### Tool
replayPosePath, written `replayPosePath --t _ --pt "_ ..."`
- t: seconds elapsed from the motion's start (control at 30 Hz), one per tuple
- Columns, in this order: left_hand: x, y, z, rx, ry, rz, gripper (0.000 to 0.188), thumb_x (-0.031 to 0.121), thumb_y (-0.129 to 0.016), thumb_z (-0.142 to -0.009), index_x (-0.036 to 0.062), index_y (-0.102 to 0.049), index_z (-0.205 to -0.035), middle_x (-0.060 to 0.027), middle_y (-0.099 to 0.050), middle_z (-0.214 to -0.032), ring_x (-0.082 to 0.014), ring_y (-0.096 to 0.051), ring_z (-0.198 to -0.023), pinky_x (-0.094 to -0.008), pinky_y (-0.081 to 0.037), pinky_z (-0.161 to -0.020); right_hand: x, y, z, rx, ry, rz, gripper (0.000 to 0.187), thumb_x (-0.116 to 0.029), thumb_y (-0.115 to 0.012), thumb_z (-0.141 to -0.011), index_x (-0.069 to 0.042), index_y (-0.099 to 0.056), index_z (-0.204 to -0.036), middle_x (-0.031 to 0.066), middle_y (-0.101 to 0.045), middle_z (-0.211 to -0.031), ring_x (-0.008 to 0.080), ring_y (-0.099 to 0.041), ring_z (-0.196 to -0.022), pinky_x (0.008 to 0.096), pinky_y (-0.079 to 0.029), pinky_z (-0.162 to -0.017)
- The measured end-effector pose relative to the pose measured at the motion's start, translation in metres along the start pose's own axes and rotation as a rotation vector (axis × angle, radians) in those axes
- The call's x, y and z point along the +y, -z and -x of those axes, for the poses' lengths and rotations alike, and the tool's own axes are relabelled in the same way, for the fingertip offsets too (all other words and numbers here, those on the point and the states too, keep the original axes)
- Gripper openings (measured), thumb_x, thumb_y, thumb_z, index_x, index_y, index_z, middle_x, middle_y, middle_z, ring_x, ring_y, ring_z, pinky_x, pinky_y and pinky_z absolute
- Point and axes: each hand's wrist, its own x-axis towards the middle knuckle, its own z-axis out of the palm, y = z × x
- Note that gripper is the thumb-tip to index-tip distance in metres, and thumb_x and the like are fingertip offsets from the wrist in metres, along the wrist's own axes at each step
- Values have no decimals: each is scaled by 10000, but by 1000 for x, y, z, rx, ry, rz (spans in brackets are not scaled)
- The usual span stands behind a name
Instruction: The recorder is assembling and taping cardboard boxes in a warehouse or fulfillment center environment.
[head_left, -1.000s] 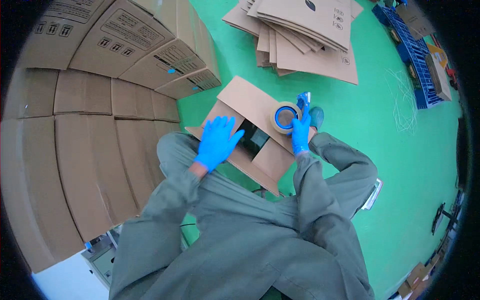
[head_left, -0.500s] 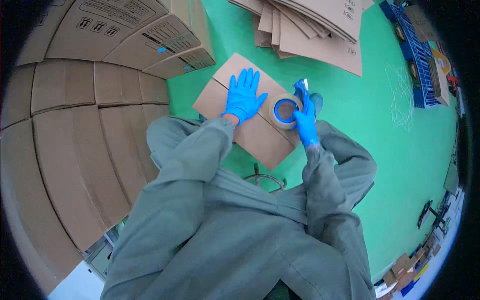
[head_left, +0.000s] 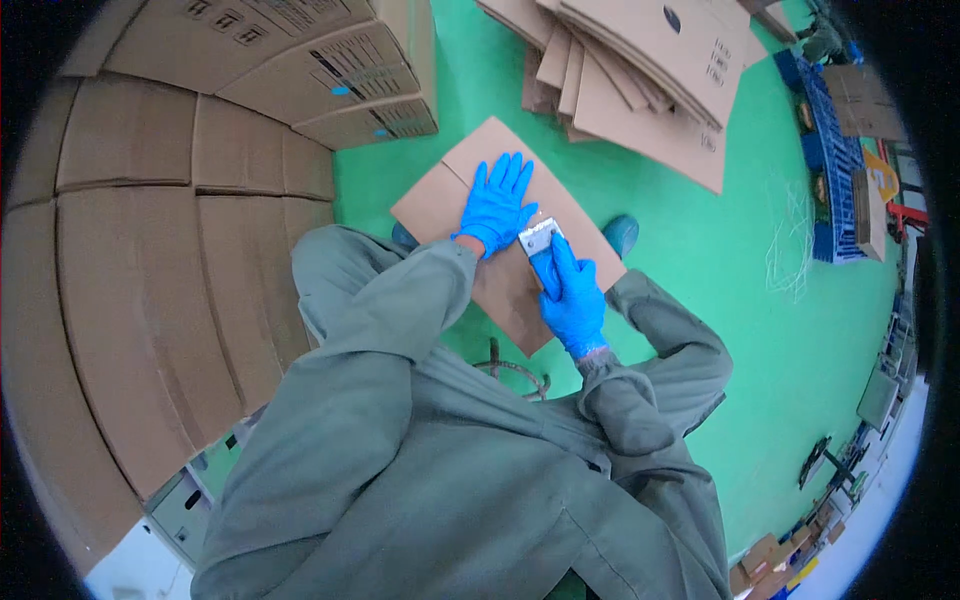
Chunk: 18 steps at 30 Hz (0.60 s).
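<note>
A closed cardboard box point(head_left: 515, 300) sits in front of me between my knees, its top seam running slantwise. My left hand point(head_left: 497, 207), in a blue glove, lies flat on the box top with fingers stretched out. My gloved right hand point(head_left: 575, 303) is wrapped round a blue tape dispenser point(head_left: 541, 240). The dispenser's metal cutting end lies over the seam, close beside my left thumb. Its tape roll is hidden under the hand. A shiny strip of clear tape shows on the box near the right hand.
Stacked large cartons point(head_left: 150, 290) wall off my left side. Flattened cardboard sheets point(head_left: 640, 90) lie in a pile ahead on the green floor point(head_left: 790, 380). To the right are loose white strands point(head_left: 790, 245) and a blue crate point(head_left: 835, 160). A metal stool base point(head_left: 515, 372) shows below the box.
My right hand has moved left and nearer me, bringing the tape dispenser from the box's right edge onto its top seam. The left hand still presses the box.
</note>
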Motion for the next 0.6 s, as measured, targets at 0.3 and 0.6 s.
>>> replayPosePath --t 0.3,0.6 --pt "27 105 -13 -375 245 586 749 697 -482 -906 0 -733 -803 -222 -703 -851 -393 -680 -848 -474 -520 -814 -7 6 1 -6 30 54 846 -73 -656 -753 -212 -379 -1541 174 -551 -1015 379 -611 -868 465 -531 -746" --pt "0 67 -5 -257 214 635 686 681 -508 -894 41 -755 -876 -225 -717 -912 -417 -687 -857 -505 -531 -814 -31 17 -8 -66 170 137 877 -55 -654 -729 -209 -368 -1543 207 -552 -971 403 -592 -804 488 -512 -690"
